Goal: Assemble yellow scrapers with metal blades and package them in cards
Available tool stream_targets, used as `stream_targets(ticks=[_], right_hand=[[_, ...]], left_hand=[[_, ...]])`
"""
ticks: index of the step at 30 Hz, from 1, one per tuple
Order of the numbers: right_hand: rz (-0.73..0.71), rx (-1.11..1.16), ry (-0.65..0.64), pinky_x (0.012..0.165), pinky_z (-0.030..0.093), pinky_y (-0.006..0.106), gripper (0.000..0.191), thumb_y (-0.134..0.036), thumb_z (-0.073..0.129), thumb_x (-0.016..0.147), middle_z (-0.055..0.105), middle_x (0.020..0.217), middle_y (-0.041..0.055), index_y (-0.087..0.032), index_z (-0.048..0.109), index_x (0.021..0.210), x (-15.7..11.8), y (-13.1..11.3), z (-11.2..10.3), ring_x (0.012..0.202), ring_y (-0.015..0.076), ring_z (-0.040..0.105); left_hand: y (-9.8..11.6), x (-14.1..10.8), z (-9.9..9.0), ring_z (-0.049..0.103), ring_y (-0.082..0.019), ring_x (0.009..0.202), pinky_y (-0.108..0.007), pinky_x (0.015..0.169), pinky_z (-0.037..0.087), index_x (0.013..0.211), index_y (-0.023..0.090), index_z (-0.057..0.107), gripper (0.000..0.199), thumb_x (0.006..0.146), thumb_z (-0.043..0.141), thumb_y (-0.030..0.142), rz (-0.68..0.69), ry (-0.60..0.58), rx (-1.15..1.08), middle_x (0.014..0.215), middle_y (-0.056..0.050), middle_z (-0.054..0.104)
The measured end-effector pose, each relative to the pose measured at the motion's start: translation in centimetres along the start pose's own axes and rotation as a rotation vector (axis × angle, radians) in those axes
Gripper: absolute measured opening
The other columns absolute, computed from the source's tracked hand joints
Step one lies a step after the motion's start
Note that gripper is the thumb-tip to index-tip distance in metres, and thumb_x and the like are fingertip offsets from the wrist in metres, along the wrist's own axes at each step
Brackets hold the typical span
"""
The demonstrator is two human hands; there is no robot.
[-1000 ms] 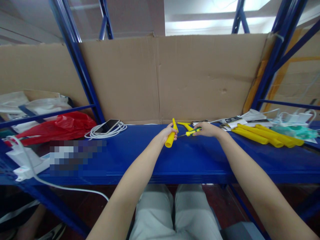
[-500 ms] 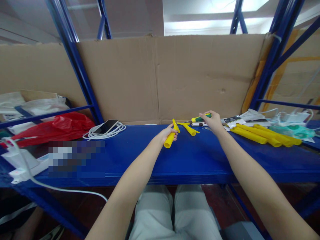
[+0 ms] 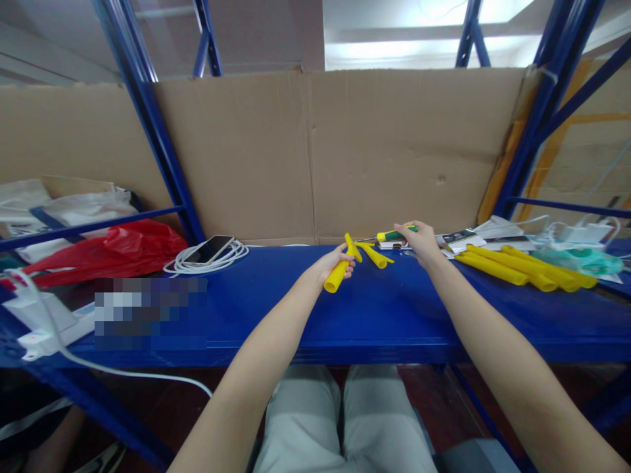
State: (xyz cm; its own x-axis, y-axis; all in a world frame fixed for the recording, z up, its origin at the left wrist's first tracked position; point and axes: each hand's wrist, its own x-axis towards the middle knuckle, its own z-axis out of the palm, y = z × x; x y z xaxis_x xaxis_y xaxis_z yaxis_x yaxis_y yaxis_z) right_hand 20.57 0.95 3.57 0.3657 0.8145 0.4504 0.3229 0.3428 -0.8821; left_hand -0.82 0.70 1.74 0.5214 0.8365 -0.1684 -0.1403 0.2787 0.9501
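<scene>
My left hand (image 3: 335,263) is wrapped round a yellow tube-shaped piece (image 3: 336,276) with a crosswise top, its open end toward me. In my right hand (image 3: 420,239) is a screwdriver (image 3: 392,234) with a green and yellow handle. The screwdriver's thin shaft points left and reaches the top of the held yellow piece; whether the tip touches it I cannot tell. A second yellow piece (image 3: 376,256) lies on the blue shelf (image 3: 374,315) between my hands.
Several yellow tubes (image 3: 517,266) lie at the right, by papers (image 3: 461,240) and a green plastic bag (image 3: 576,259). At the left are a phone (image 3: 215,249) on a coiled white cable (image 3: 241,251), a red bag (image 3: 118,249) and a power strip (image 3: 64,328). Cardboard (image 3: 394,151) stands behind.
The yellow piece in my left hand has shifted slightly right and its top sits closer to the screwdriver. My right hand has barely moved.
</scene>
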Motion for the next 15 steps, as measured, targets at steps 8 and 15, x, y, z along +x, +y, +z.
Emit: stream_targets(ticks=[8, 15], right_hand=[[0.025, 0.024, 0.005, 0.049, 0.038, 0.024, 0.023, -0.036, 0.066, 0.068, 0.047, 0.052, -0.0037, -0.017, 0.052, 0.070, -0.26, -0.25, 0.20, 0.046, 0.0095, 0.045], [0.027, 0.029, 0.000, 0.049, 0.039, 0.024, 0.023, -0.036, 0.067, 0.068, 0.047, 0.051, -0.0045, -0.018, 0.052, 0.070, -0.55, -0.59, 0.20, 0.047, 0.0096, 0.046]], left_hand=[[0.10, -0.28, 0.26, 0.038, -0.005, 0.037, -0.013, 0.036, 0.029, 0.138, 0.032, 0.020, 0.066, 0.082, 0.036, 0.001, -0.010, -0.001, 0.005, 0.064, 0.004, 0.041], [0.01, -0.08, 0.01, 0.040, -0.006, 0.038, -0.013, 0.037, 0.031, 0.138, 0.031, 0.018, 0.067, 0.081, 0.037, 0.001, -0.003, -0.045, 0.008, 0.064, 0.004, 0.042]])
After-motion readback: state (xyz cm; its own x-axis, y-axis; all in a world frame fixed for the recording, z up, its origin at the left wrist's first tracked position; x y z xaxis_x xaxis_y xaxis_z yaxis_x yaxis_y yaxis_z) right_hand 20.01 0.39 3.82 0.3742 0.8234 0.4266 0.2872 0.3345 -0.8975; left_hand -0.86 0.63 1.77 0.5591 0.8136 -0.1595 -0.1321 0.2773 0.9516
